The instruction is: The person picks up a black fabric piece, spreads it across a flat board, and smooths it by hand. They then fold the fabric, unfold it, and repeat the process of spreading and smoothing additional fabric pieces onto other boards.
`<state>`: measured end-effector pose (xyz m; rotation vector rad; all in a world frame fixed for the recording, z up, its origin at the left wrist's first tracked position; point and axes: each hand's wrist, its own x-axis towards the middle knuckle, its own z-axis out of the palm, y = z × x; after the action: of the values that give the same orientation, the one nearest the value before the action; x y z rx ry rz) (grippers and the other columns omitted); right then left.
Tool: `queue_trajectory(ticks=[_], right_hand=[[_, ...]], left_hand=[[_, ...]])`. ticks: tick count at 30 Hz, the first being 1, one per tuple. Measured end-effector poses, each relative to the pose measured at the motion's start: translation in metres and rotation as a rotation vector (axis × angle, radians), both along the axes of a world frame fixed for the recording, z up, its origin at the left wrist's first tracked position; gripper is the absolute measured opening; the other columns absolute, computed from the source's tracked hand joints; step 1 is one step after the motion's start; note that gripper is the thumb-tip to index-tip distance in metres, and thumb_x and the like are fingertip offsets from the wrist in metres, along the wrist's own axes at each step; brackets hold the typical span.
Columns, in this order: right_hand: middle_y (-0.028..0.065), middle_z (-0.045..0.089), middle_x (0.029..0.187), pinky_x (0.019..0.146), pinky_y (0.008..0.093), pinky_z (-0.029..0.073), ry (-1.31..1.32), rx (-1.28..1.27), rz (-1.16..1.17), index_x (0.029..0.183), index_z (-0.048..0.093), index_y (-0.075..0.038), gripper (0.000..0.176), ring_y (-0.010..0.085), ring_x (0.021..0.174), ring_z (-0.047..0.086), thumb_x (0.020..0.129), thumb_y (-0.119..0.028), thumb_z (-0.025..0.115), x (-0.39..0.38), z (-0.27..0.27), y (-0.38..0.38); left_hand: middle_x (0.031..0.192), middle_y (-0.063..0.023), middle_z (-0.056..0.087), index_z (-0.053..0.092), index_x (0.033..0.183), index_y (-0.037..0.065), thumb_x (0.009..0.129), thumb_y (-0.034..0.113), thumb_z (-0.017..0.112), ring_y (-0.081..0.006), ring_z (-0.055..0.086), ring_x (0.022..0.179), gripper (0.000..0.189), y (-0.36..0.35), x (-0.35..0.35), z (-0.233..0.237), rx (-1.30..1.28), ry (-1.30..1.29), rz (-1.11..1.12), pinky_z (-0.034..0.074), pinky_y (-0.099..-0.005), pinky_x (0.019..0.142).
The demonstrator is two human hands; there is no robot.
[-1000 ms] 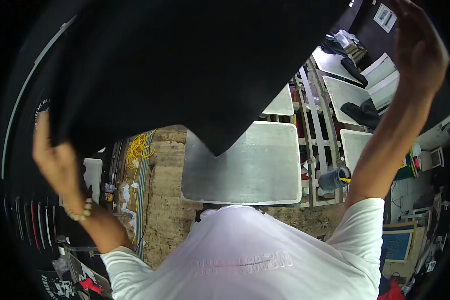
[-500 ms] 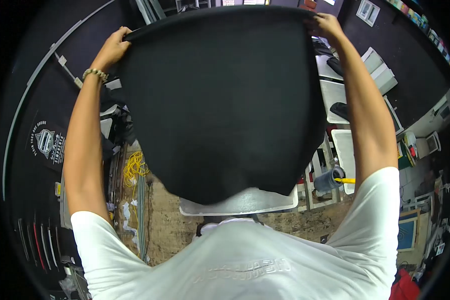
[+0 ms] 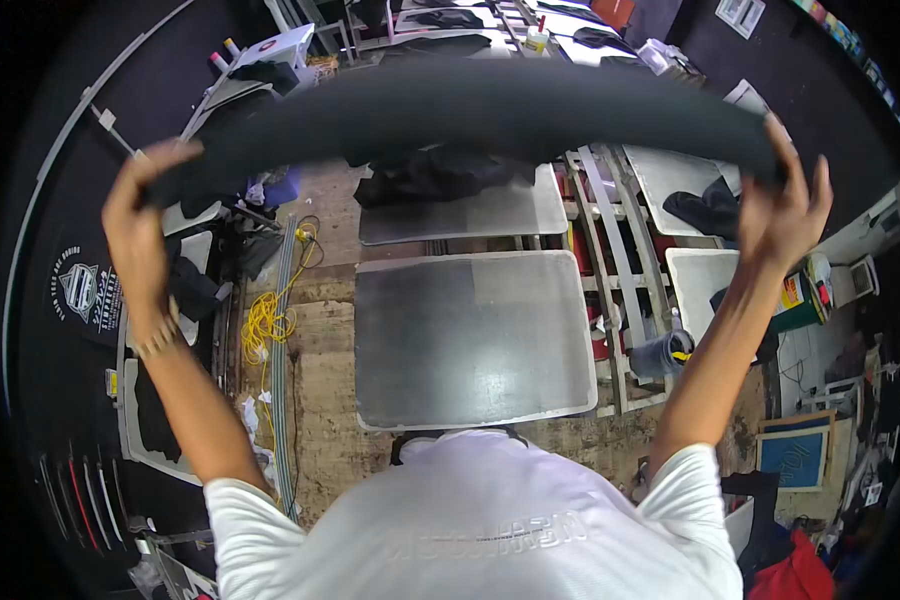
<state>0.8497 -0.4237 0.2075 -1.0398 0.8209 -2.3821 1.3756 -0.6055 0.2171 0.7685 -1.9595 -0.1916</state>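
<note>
A wide piece of black cloth (image 3: 470, 105) stretches between my two hands above the boards, seen as a narrow, motion-blurred band. At its left end my left hand (image 3: 142, 225), a bracelet on the wrist, is closed on the cloth. My right hand (image 3: 782, 215) holds the opposite end, with one finger sticking out. Beneath and nearer my body lies a grey rectangular board (image 3: 470, 340) with a pale border and a darker patch at its upper right.
Beyond it, another board (image 3: 450, 225) bears crumpled black fabric (image 3: 440, 178). To the right are metal rails (image 3: 610, 240), more boards and a grey bucket (image 3: 658, 355). Coiled yellow cord (image 3: 265, 325) lies on the floor at left. A blue-framed panel (image 3: 795, 460) stands at right.
The cloth has swung from hanging broad in front of me to a narrow, raised band, uncovering the boards. My hands have moved farther apart and lower in view.
</note>
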Motion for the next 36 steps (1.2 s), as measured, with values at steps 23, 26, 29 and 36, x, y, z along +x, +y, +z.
queue_trajectory(ticks=[23,26,29,36], right_hand=[[0.008,0.066,0.106,0.086,0.0287,0.051,-0.164,1.081,-0.382,0.114,0.066,0.0,0.029,0.017,0.096,0.062,0.087,-0.007,0.075,0.059,-0.475,0.177],[0.0132,0.061,0.122,0.096,0.0327,0.047,-0.234,1.098,-0.394,0.12,0.06,0.0,0.037,0.0215,0.107,0.059,0.087,-0.006,0.074,0.074,-0.463,0.19],[0.0153,0.059,0.124,0.096,0.0345,0.047,-0.302,1.054,-0.486,0.126,0.056,-0.002,0.043,0.025,0.112,0.058,0.087,-0.007,0.075,0.09,-0.462,0.204],[0.0181,0.063,0.115,0.084,0.0349,0.052,-0.439,1.097,-0.418,0.128,0.048,0.013,0.055,0.0221,0.097,0.062,0.093,-0.023,0.071,0.099,-0.489,0.259]], left_hand=[[0.101,-0.008,0.07,0.069,0.105,-0.003,0.082,-0.005,0.074,-0.012,0.063,0.091,0.023,0.17,0.037,-0.457,1.402,0.58,0.215,0.051,-0.0248,0.083],[0.102,-0.0083,0.07,0.067,0.106,-0.002,0.087,-0.003,0.071,-0.014,0.065,0.09,0.019,0.186,0.043,-0.461,1.361,0.532,0.263,0.053,-0.0264,0.082],[0.101,-0.0078,0.07,0.067,0.104,-0.002,0.088,-0.002,0.07,-0.0143,0.066,0.09,0.017,0.203,0.044,-0.452,1.343,0.463,0.315,0.053,-0.0268,0.082],[0.098,-0.004,0.067,0.064,0.098,0.002,0.088,0.001,0.071,-0.0135,0.062,0.092,0.012,0.244,0.058,-0.459,1.364,0.467,0.38,0.05,-0.0302,0.086]])
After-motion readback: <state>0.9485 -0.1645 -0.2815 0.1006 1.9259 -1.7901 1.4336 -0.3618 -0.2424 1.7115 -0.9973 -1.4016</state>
